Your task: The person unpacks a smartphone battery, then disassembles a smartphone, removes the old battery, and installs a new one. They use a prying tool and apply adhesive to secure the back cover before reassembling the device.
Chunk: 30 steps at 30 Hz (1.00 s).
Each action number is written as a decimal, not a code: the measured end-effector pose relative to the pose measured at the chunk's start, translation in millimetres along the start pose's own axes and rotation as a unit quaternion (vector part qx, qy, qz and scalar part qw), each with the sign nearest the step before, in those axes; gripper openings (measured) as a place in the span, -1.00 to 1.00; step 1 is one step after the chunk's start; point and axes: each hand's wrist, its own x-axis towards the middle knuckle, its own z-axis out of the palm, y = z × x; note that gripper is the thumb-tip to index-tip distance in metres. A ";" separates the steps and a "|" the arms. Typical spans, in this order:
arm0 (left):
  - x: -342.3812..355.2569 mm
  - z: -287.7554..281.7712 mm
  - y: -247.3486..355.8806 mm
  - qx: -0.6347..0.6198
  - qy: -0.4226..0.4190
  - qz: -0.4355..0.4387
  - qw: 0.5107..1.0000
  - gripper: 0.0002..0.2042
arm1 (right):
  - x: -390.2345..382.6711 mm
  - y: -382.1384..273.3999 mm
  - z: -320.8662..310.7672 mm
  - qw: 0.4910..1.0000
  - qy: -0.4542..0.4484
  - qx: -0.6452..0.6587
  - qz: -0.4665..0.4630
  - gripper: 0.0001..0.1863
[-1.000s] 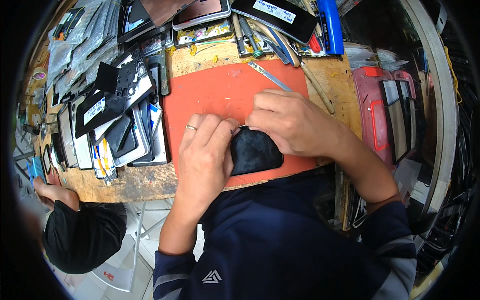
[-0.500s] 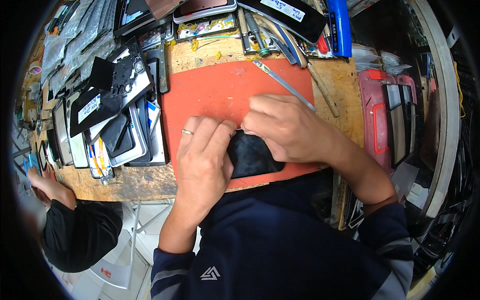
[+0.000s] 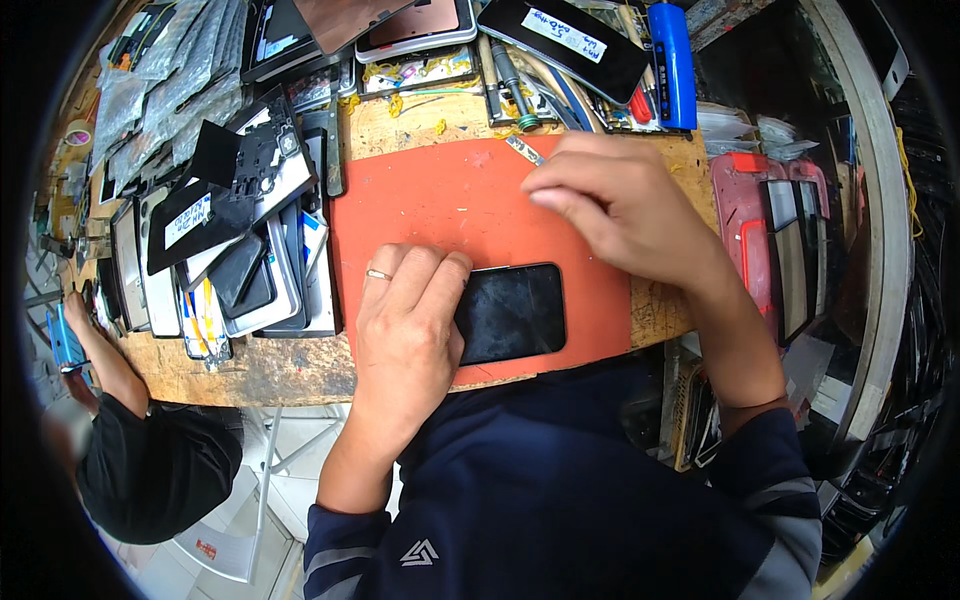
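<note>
A dark smartphone [image 3: 512,312] lies flat on the orange-red mat [image 3: 410,190], its glossy face up with smears on it. My left hand [image 3: 408,310], with a ring on one finger, is closed over the phone's left end and holds it against the mat. Away from the phone, my right hand [image 3: 620,205] is raised over the mat's upper right with fingers curled and thumb close to them; whatever they pinch, if anything, is too small to see. Behind that hand a flat metal strip tool [image 3: 524,151] shows only its far end.
Phones and phone parts [image 3: 240,240] are stacked left of the mat. At the back lie a labelled phone [image 3: 565,48], a screwdriver [image 3: 512,85] and a blue tool [image 3: 672,65]. A red case [image 3: 740,210] stands right. Another person's arm [image 3: 110,360] is at far left, holding a blue object.
My right hand has lifted off the phone's upper edge and moved up and right, uncovering the phone's right part. My left hand stays in place. The other person's hand has risen with a blue object.
</note>
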 end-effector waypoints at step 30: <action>1.1 1.6 2.6 -0.019 0.022 -0.006 1.000 -0.68 | 60.2 -5.6 38.5 0.948 -0.046 -0.310 -0.057 -0.89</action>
